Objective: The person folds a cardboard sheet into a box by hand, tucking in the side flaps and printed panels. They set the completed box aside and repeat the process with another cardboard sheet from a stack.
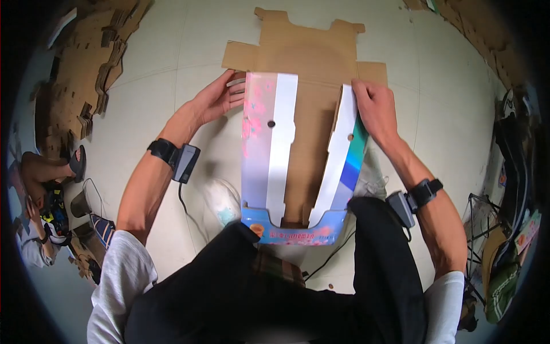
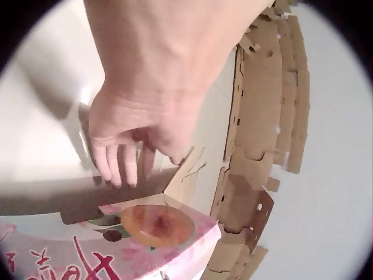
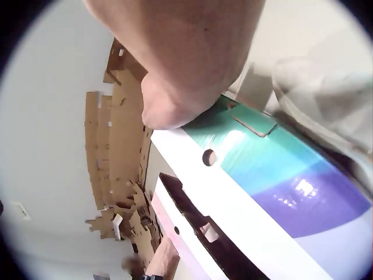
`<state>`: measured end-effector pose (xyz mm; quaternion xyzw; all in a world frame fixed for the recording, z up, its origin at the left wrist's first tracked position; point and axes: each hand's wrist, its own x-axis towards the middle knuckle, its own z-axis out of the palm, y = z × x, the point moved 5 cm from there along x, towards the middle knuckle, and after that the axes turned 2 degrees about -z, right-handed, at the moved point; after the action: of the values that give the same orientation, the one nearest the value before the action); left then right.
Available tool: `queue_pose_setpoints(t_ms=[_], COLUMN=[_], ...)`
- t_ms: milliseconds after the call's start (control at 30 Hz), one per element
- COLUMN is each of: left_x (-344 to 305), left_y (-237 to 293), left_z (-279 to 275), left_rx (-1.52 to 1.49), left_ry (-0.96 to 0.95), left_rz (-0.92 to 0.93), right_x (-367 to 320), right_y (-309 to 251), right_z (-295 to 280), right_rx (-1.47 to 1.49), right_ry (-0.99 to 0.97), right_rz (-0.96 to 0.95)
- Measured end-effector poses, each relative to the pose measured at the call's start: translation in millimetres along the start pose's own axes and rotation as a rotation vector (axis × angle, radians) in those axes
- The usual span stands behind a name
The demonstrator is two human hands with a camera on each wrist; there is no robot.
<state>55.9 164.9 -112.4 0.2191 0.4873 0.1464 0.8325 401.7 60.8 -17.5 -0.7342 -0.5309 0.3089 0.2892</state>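
A partly folded cardboard box stands between the person's legs, its printed side walls raised and its brown inside showing. White strips run along the tops of both walls, each wall with a round hole. Beside the far end of the pink-flowered left wall, the left hand has its fingers extended at the outer face; in the left wrist view its fingers look loosely spread. The right hand pinches the far corner of the green and blue right wall, which leans inward. A printed blue end panel closes the near end.
The box's flat brown flap with side tabs extends over the pale floor. Stacked cardboard sheets line the far left. Another person's leg shows at left. Bags and a folding frame are at right.
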Motion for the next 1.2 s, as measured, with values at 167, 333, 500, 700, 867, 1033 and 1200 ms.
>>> queue_pose_setpoints(t_ms=[167,333,500,700,867,1033,1200], left_x=[-14.9,-2.5,-11.7,-23.4,-33.8,-53.2,-51.3], left_y=[42.8,42.2,44.2,49.3,56.6,75.2,66.8], left_z=[72.6,87.7,81.0,73.6,84.0,100.8,101.2], left_rx=[-0.059,0.203,0.147,0.189,0.223,0.383,0.095], left_ry=[-0.141,-0.046,-0.043,-0.020,-0.082,-0.051,-0.033], left_rz=[0.013,0.108,0.152,0.195,0.210,0.260,0.395], right_x=[-3.7,0.0,47.2,36.6,47.3,51.0,57.7], right_y=[-18.0,-19.5,87.6,97.2,37.2,2.8,60.1], right_z=[-5.5,-28.9,-68.4,-30.0,-7.0,1.1,-6.7], right_rx=[-0.006,-0.414,0.194,1.442,0.986,1.083,1.231], right_ry=[0.002,0.361,0.310,0.053,-0.290,-0.326,-0.359], right_rz=[-0.112,-0.343,0.219,0.652,0.479,0.441,0.398])
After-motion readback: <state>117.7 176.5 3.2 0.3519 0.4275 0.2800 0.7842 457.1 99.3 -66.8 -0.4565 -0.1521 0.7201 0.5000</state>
